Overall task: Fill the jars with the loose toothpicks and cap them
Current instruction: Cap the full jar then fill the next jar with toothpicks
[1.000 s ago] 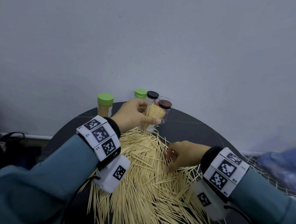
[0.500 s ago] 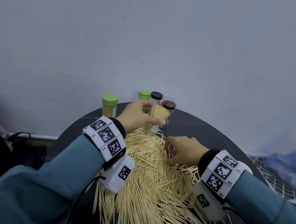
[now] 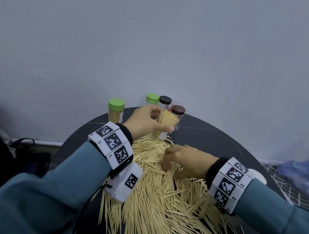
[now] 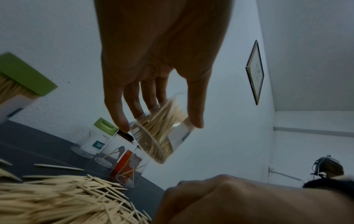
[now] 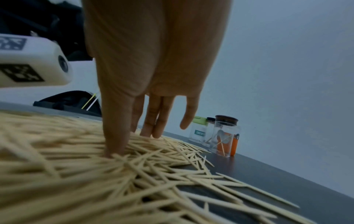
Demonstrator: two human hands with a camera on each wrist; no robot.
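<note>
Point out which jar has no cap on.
The jar held in the left hand: its mouth is open and packed with toothpicks. The others standing on the table wear green, black or brown caps.

Pale straw-coloured toothpicks [image 3: 155, 199] cover a black table [image 3: 212, 139]. The clear open jar [image 3: 165, 125] in the left hand's grip shows a white label. Behind it stand green lids [image 3: 116, 104], a black lid [image 3: 165, 100] and a seemingly dark brown lid [image 3: 178, 109]. The sleeves [image 3: 40, 198] are teal, with black-and-white checked wristbands [image 3: 111, 143].
</note>
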